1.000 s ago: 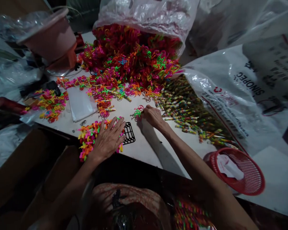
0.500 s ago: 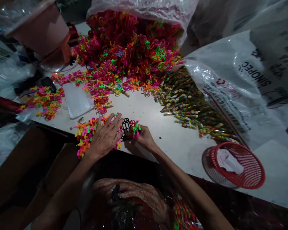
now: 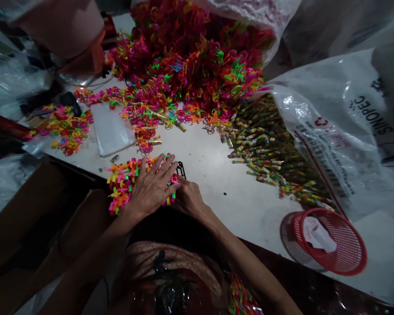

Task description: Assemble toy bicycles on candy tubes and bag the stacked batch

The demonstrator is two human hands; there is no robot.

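Note:
My left hand [image 3: 154, 186] lies flat, fingers stretched, over rows of small bright plastic pieces [image 3: 120, 186] in yellow, orange, pink and green. These sit packed in a black rack [image 3: 181, 169], whose bare right end shows past my fingertips. Close against that end is my right hand [image 3: 191, 197], its fingers bent in toward the rack beside my left thumb. Its fingertips are mostly hidden, and I cannot make out what is between them.
Behind the rack rises a large heap of coloured plastic pieces [image 3: 190, 74]. Wrapped tubes [image 3: 262, 144] spill from a white printed sack [image 3: 328, 118]. Clear plastic bags [image 3: 113, 131] lie at left. A red basket [image 3: 348, 240] stands by the right front edge, a pink tub [image 3: 62, 30] back left.
My right hand has moved left, closer to my left hand. The green and pink piece it held beside the rack is no longer seen there. The whole view has shifted slightly.

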